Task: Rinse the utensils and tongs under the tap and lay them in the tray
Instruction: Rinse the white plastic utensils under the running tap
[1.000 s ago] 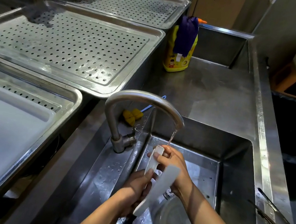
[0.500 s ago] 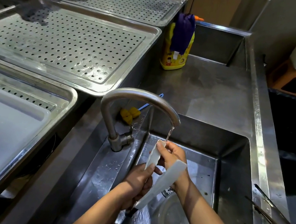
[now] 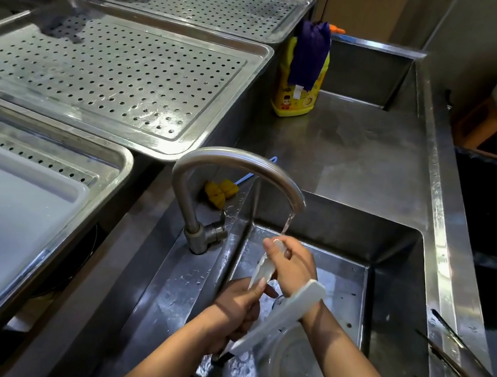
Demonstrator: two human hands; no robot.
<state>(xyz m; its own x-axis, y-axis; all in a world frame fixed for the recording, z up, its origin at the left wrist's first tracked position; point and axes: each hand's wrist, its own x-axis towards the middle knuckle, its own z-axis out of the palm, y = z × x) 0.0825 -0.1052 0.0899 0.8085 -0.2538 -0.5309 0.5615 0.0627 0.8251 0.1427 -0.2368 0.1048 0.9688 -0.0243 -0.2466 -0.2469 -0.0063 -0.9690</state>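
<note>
Tongs (image 3: 265, 269) under tap (image 3: 240, 168) stream, over sink (image 3: 394, 271). L hand (image 3: 237, 310) clamps hinge end, R hand (image 3: 291, 263) closed round upper arm, rubbing.

Risk: wet plastic, could slip into basin; splash onto counter.

Count: 1 tongs, 1 tap running, 3 perforated trays (image 3: 110, 75) left of tap, all w/o utensils.

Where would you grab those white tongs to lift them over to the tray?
At the hinge end, low by the left hand, coming from the near side. The tongs splay into a V there: one arm is up under the tap in the right hand, the other hangs free.
</note>
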